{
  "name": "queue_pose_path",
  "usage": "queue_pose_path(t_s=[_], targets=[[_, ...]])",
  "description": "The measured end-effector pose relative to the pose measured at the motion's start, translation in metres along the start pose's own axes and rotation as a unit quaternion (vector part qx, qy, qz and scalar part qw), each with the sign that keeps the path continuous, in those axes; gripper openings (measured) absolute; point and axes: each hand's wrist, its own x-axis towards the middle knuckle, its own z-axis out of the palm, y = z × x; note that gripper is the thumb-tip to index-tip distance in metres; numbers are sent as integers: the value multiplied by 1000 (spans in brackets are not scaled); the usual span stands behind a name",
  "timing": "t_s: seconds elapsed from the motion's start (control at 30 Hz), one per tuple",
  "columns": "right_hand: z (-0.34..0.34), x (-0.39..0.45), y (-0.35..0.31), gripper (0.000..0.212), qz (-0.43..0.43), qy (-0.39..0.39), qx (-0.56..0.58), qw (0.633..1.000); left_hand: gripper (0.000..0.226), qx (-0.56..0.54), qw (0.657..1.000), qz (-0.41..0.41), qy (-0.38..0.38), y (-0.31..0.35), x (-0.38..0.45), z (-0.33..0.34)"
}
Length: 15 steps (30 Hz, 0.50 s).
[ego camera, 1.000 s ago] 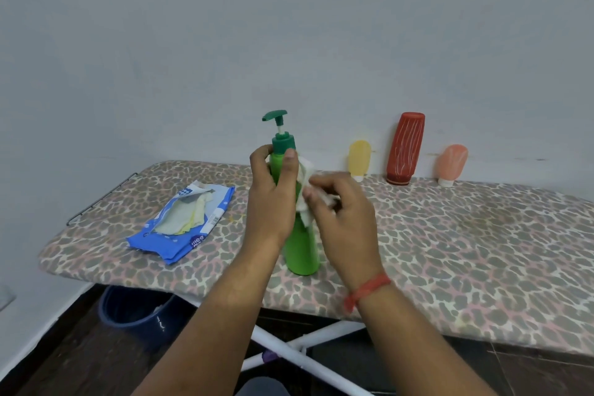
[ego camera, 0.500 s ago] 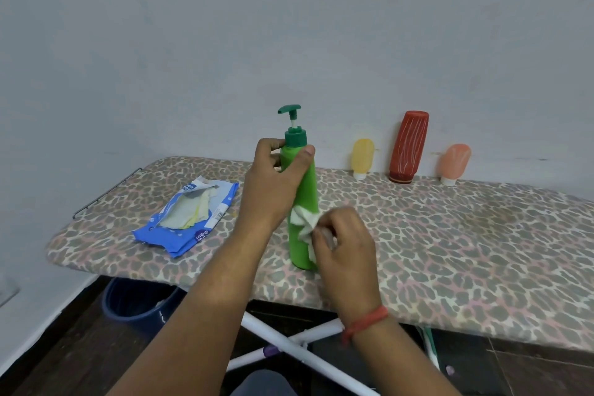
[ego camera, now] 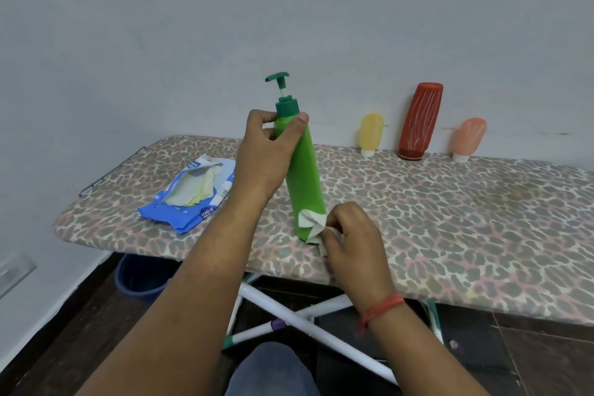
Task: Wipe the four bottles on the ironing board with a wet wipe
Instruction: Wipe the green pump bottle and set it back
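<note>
Right now your left hand (ego camera: 268, 154) wraps its grip round the neck of the tall green plastic pump bottle (ego camera: 303, 177), thumb and fingers curled just under the dark green collar, and the bottle stands tilted on the leopard-print ironing board (ego camera: 450, 212). Your right hand (ego camera: 353, 244) pinches the crumpled white wet wipe (ego camera: 310, 222) against the bottle's lower end, close to the board. Left of the bottle lies the opened blue wet-wipe packet (ego camera: 189, 199). Along the wall, well apart from your hands, lean the small yellow tube bottle (ego camera: 371, 135), the dark red ribbed bottle (ego camera: 421, 120) and the small peach tube bottle (ego camera: 467, 138), caps down.
</note>
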Motion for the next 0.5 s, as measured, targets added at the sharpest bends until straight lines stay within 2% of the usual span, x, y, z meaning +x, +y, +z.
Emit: queue_pose_path(t_s=[0.07,0.23,0.3,0.4,0.5], targets=[[-1,6,-1,27,-3,-1,-6,1000,40,8,1000,7,2,0,-1,3],[-9,41,-25,23,-56,59,18,997,55,52,998,36,4,-4,-7,6],[-7,34,-18,21,-53,30,3,998,57,53,998,38,2,-6,-6,3],[-6,9,2,20,3,-57,-28,998,55,28,999,36,0,-9,-4,1],[-14,12,5,22,42,-38,26,998,57,-23,999,38,-6,-10,-7,11]])
